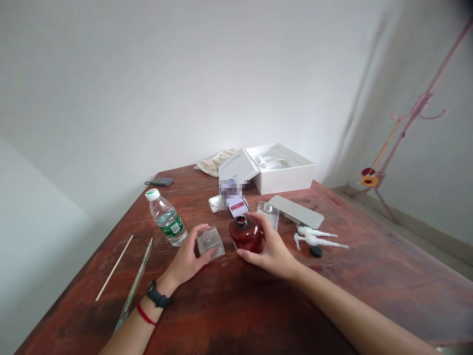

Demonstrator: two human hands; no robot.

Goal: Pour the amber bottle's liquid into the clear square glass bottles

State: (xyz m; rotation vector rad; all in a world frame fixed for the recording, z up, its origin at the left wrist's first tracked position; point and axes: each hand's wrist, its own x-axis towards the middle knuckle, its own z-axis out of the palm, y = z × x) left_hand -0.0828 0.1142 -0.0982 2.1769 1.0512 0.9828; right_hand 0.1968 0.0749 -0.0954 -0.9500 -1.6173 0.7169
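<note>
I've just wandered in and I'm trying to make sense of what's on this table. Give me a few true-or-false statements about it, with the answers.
1. The right hand is holding the dark red bottle. True.
2. The green-labelled bottle has its white cap on. True.
3. The left hand is holding the green-labelled bottle. False: it is on a clear bottle.
4. The white pump heads lie to the right of the dark red bottle. True.
5. The white box is shut. False: it stands open.
6. The dark wristband is on the right wrist. False: it is on the left.
</note>
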